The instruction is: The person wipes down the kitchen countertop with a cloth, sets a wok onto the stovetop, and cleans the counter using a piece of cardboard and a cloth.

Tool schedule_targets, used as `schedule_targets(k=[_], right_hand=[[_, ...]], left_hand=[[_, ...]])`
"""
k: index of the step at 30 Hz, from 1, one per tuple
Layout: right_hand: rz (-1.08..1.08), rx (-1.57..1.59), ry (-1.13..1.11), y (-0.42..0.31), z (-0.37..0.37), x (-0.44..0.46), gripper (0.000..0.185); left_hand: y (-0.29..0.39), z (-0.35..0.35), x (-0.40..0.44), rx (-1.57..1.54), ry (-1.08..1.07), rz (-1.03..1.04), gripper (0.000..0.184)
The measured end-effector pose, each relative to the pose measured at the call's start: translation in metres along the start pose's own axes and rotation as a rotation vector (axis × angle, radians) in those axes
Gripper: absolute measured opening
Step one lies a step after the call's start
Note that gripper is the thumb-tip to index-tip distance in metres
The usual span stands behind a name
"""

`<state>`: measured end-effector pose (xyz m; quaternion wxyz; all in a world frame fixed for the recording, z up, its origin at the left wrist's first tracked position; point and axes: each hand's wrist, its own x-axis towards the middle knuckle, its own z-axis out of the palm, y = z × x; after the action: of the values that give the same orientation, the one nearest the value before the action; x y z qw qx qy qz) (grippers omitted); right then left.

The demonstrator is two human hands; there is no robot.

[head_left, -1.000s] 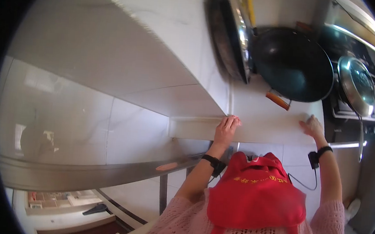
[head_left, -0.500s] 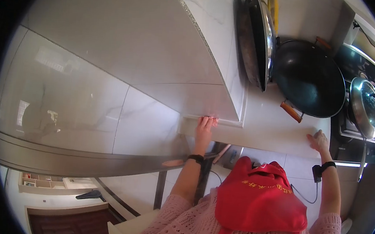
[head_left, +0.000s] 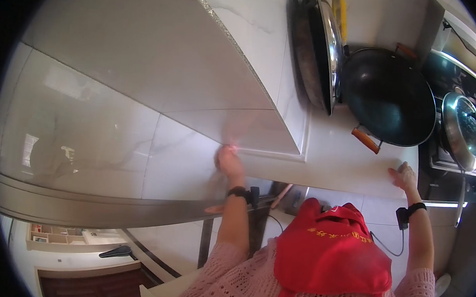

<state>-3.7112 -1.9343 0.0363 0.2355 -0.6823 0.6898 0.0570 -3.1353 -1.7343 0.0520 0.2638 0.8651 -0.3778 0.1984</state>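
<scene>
At the left end of the white countertop [head_left: 336, 169], my left hand [head_left: 230, 162] is at the corner where the counter meets the tiled wall [head_left: 188, 145]. Its fingers look curled, and whatever they hold, if anything, is hidden. My right hand [head_left: 404, 175] rests on the counter's front part near the stove, thumb apart from the other fingers, holding nothing. A dark wok [head_left: 388, 95] with wooden handles lies on the counter beyond my right hand.
A lidded pan [head_left: 463, 131] sits on the gas stove [head_left: 434, 181] at the right. Another pan with a shiny lid [head_left: 330, 55] leans against the wall. A red apron [head_left: 332, 254] covers my front. Shelves [head_left: 69, 236] show at lower left.
My left hand has slid leftward along the counter's back edge to its left end, and its fingers have curled. My right hand has stayed in nearly the same place on the counter.
</scene>
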Motion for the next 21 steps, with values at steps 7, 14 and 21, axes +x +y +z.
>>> schedule_targets(k=[7, 14, 21], right_hand=[[0.009, 0.006, 0.006, -0.007, -0.006, -0.006, 0.067], [-0.013, -0.007, 0.065, -0.001, 0.003, 0.002, 0.060], [-0.004, 0.011, 0.062, -0.005, -0.001, -0.001, 0.059]], left_hand=[[0.013, 0.005, -0.014, -0.123, -0.028, -0.008, 0.015], [0.043, 0.012, -0.042, -0.219, -0.052, 0.176, 0.018], [0.118, 0.002, -0.080, -0.368, -0.162, 0.228, 0.018]])
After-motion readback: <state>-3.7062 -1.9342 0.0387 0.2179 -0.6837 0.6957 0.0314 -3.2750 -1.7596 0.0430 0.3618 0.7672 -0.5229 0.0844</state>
